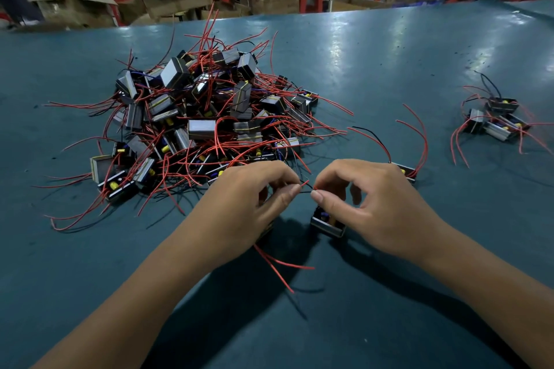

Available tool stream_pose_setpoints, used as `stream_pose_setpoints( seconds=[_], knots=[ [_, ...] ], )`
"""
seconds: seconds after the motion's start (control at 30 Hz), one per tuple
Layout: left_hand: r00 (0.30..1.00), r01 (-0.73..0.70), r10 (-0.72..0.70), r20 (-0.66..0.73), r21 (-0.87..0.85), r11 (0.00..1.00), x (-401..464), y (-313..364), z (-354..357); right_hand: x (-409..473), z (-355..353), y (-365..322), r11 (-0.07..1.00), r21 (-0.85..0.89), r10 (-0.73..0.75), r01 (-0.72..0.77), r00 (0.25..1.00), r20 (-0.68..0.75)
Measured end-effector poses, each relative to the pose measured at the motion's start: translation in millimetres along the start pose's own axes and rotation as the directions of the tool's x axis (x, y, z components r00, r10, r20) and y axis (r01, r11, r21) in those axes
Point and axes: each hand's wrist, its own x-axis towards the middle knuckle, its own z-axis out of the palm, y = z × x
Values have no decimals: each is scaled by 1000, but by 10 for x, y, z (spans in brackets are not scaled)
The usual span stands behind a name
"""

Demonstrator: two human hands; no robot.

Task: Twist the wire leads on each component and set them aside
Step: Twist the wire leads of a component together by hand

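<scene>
Both hands, left hand (251,198) and right hand (359,201), pinch thin wire leads (305,186), half-hiding two components (326,223).

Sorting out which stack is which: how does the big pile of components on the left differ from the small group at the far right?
The big pile holds dozens of components heaped on one another; the small group holds only a few, lying low. The big pile sits just beyond the left hand; the small group lies well clear of the right hand. Both show dark blocks with red leads on the teal table.
</scene>
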Motion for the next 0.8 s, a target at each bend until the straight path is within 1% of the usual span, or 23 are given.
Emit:
stream_pose_setpoints(
  seconds=[0.13,0.27,0.37,0.4,0.47,0.57,0.63,0.7,0.8],
  knots=[
    [1000,23,-24,-2,-44,999,2,-8,15,0,11,-8,999,31,4,-3,1000,-19],
    [998,33,-30,47,-81,996,-1,-33,-27,12,-6,0,999,46,14,-14,1000,-8],
    [995,88,-74,73,-203,975,-9,-73,-85,6,-35,1,992,121,22,-25,999,28],
    [993,112,-103,52,-232,966,-10,-97,-101,4,-46,9,988,150,42,-45,999,23],
    [990,139,-143,-4,-221,965,-5,-133,-110,7,-67,48,973,197,127,-122,992,-12],
    [980,188,-199,-21,-234,954,9,-152,-85,14,-73,127,963,179,211,-200,976,-48],
    [968,247,-251,24,-293,923,15,-162,-67,14,-57,138,958,163,238,-235,971,0],
    [952,305,-289,98,-346,887,23,-162,-49,12,-42,135,950,173,251,-259,966,65],
    [948,319,-292,128,-325,890,20,-160,-26,23,-37,114,946,186,247,-267,961,124]
  ],
)
